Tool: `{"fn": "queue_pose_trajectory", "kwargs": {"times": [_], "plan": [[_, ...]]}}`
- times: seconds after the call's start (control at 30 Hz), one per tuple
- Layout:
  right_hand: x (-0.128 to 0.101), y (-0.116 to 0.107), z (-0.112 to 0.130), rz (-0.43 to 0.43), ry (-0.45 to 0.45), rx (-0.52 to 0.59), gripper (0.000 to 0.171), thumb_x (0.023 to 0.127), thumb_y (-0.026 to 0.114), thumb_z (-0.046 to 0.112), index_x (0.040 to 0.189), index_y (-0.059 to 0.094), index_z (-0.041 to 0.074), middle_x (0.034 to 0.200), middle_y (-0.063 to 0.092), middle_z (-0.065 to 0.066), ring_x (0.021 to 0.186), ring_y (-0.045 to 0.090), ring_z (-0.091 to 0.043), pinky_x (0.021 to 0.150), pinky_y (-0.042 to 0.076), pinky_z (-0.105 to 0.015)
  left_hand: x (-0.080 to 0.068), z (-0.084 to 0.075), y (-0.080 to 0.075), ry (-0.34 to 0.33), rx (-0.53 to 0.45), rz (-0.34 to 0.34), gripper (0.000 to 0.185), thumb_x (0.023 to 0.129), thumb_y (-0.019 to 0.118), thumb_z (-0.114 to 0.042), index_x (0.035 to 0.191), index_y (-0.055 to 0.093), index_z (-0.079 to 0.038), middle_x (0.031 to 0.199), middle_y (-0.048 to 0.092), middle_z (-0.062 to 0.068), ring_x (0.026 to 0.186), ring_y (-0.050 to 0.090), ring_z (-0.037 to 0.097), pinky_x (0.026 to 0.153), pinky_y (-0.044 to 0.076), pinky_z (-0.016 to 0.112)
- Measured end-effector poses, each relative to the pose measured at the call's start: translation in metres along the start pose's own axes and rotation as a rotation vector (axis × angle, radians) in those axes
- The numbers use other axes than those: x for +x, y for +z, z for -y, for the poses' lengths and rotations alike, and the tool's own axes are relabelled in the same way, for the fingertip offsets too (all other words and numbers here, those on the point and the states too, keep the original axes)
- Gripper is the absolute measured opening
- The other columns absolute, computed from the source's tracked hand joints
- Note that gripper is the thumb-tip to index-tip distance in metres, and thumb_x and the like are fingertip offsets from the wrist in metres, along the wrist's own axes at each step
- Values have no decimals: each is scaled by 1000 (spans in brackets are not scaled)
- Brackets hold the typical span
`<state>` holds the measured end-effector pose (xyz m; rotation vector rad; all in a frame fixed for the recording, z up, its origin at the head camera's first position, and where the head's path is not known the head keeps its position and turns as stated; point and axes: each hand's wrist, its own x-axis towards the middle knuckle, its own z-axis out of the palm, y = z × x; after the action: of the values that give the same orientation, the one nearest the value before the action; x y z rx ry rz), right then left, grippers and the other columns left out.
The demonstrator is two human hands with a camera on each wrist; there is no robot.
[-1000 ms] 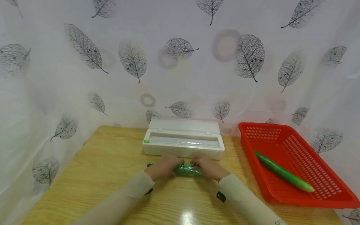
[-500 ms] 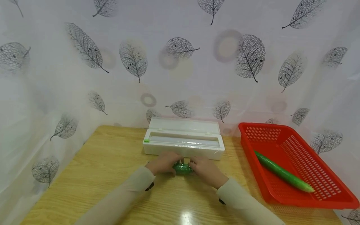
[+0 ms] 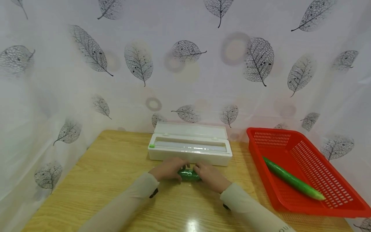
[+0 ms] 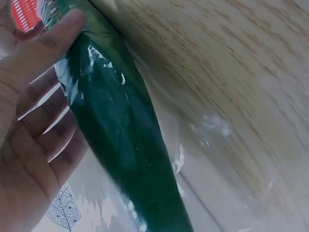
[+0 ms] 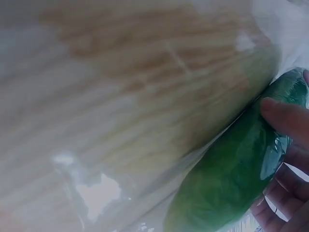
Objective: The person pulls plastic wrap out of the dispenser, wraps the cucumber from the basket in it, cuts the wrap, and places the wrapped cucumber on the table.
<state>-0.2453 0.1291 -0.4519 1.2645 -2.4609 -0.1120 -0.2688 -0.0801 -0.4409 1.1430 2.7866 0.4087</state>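
Note:
A green cucumber (image 3: 188, 175) wrapped in clear plastic film lies crosswise on the wooden table, in front of a white box. My left hand (image 3: 167, 169) holds it left of the middle. In the left wrist view the thumb (image 4: 60, 31) presses one side, with the fingers curled along the other. My right hand (image 3: 214, 177) grips it on the right side. Its thumb (image 5: 282, 116) lies on the film in the right wrist view, fingers on the opposite side. Loose film (image 4: 212, 128) spreads beside the cucumber. Both ends are hidden by my hands in the head view.
The white film dispenser box (image 3: 188, 156) stands behind the hands, its lid (image 3: 191, 130) raised and a roll of film (image 3: 189, 145) inside. At right, a red plastic basket (image 3: 261, 180) contains another cucumber (image 3: 292, 178). A leaf-patterned curtain (image 3: 185, 80) closes off the back.
My hands have drawn slightly closer together along the cucumber, the right one shifting left. The cucumber's left end, visible earlier, is now covered. The box and basket stay put.

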Motion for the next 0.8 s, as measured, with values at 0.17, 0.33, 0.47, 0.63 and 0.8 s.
{"fn": "queue_pose_trajectory", "kwargs": {"times": [0.17,0.33,0.47,0.63,0.8], "plan": [[2,5,-4,30,31,28,26,78,73,9,102,63,4,99,63,-6,88,62,-16,74,55,-26,-5,-7,2,39,160,-80,63,67,82,-30,121,53,-14,113,59,0,101,59,14,89,51,28],[3,7,-7,37,49,49,29,77,74,7,104,64,4,99,63,-6,89,63,-17,76,55,-29,-6,-13,7,82,317,-155,61,68,82,-32,120,54,-12,109,56,1,98,56,13,84,52,28],[2,3,-8,57,65,94,32,75,78,11,104,65,5,100,63,-6,90,63,-18,77,55,-31,-7,-16,10,38,330,-125,62,69,81,-33,120,53,-13,112,57,1,102,57,15,87,52,31],[1,-4,-10,107,123,237,39,72,80,17,106,64,6,102,63,-4,91,61,-17,80,54,-32,-10,-19,8,35,347,-115,62,68,82,-32,120,53,-13,110,58,0,98,58,15,81,53,30],[1,-9,-12,77,137,324,39,67,81,16,101,65,5,99,59,-3,92,56,-17,83,52,-33,-12,-22,5,20,281,-125,56,69,82,-27,117,54,-14,109,59,0,97,60,15,83,53,31]]}}
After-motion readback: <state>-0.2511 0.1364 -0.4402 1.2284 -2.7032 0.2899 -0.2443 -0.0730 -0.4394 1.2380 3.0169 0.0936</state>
